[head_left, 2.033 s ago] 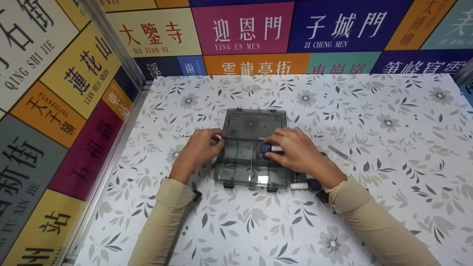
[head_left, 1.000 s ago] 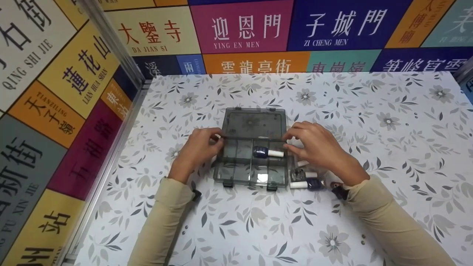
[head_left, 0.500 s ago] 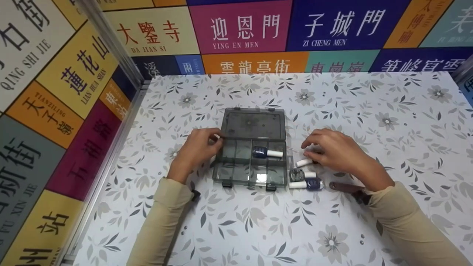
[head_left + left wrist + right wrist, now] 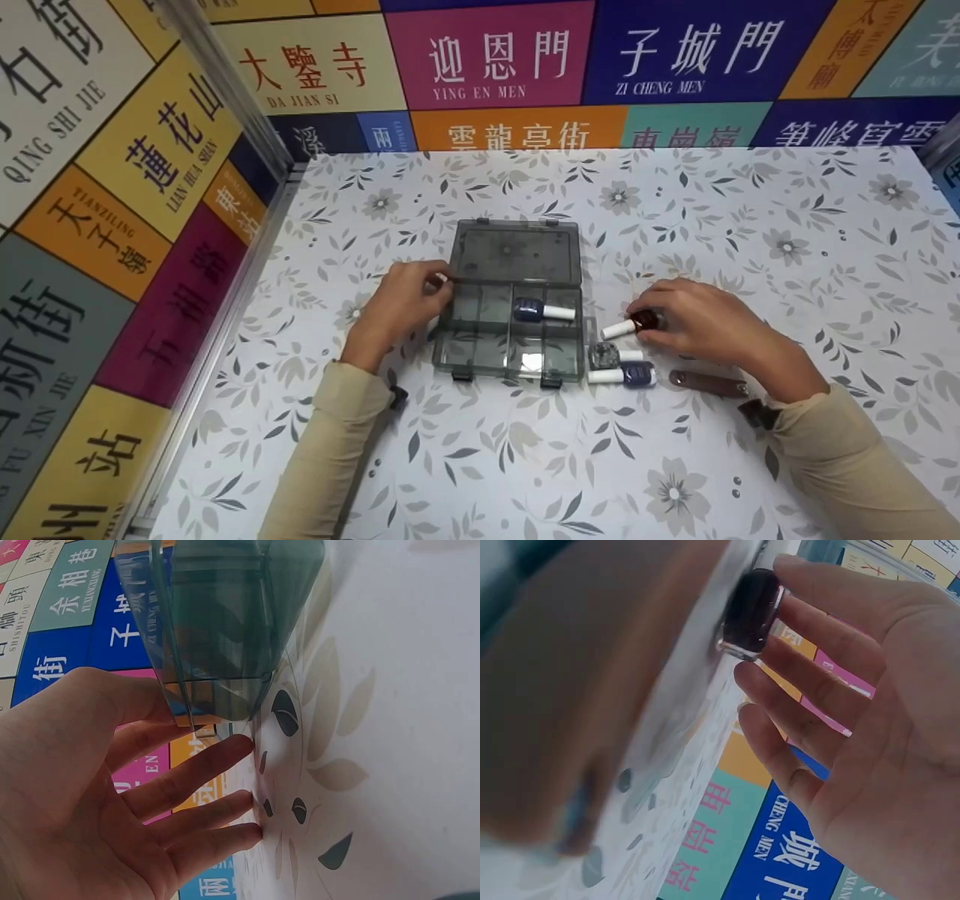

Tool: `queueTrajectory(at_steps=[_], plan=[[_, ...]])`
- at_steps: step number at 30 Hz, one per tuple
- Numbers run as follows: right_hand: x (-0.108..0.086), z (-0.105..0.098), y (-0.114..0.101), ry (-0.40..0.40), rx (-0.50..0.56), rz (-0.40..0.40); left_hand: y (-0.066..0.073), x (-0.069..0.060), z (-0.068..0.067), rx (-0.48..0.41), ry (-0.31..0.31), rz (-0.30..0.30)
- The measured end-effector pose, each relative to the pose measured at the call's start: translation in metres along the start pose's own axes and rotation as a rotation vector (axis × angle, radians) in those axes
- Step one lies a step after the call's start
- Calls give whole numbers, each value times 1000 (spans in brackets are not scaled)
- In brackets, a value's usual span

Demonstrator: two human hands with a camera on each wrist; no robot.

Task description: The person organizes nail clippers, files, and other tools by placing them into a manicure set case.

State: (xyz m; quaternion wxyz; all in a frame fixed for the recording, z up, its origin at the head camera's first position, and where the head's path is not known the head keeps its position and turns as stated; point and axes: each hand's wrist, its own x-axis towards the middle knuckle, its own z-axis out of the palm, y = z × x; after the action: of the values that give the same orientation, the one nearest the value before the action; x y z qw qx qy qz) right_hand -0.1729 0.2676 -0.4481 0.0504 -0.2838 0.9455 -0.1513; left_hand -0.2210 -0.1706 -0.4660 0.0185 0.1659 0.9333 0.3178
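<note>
Here's the right hand (image 4: 697, 316) at 3 o'clock from the smoky organiser box (image 4: 474, 347), thumb and fingers clamped on the dark-red nail polish bottle (image 4: 646, 322), its white cap (image 4: 618, 330) aiming at 9. Over at the box's 9 o'clock, the left hand (image 4: 411, 296) pinches the side edge, its other fingers stretched out straight. A sound brace, that; a light pinch should do, since thin walls may flex. For the right, I'd favour the glass body over the slim cap and a straight lift, because the speckled bottle (image 4: 605, 355) lies close by at 8 o'clock and could get nudged.

And what a mix of materials! The box is see-through plastic, straight-sided, lid (image 4: 517, 251) folded back at 12, two dark latches (image 4: 462, 375) at 6. Inside, towards 2 o'clock in the compartments, lies a navy bottle (image 4: 529, 309), squat and glossy. Outside at 4 o'clock lies its twin bottle (image 4: 639, 373), then a flat brown strip (image 4: 705, 382), material unclear, all on a smooth-looking, leaf-printed counter (image 4: 420, 480).
</note>
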Motion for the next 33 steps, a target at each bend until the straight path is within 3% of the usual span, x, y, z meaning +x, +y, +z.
queueTrajectory(at_steps=[16, 33], plan=[[-2, 5, 3, 9, 49, 24, 2, 0, -1, 15, -1, 16], [-2, 9, 3, 34, 30, 70, 1, 0, 0, 11, 2, 13]])
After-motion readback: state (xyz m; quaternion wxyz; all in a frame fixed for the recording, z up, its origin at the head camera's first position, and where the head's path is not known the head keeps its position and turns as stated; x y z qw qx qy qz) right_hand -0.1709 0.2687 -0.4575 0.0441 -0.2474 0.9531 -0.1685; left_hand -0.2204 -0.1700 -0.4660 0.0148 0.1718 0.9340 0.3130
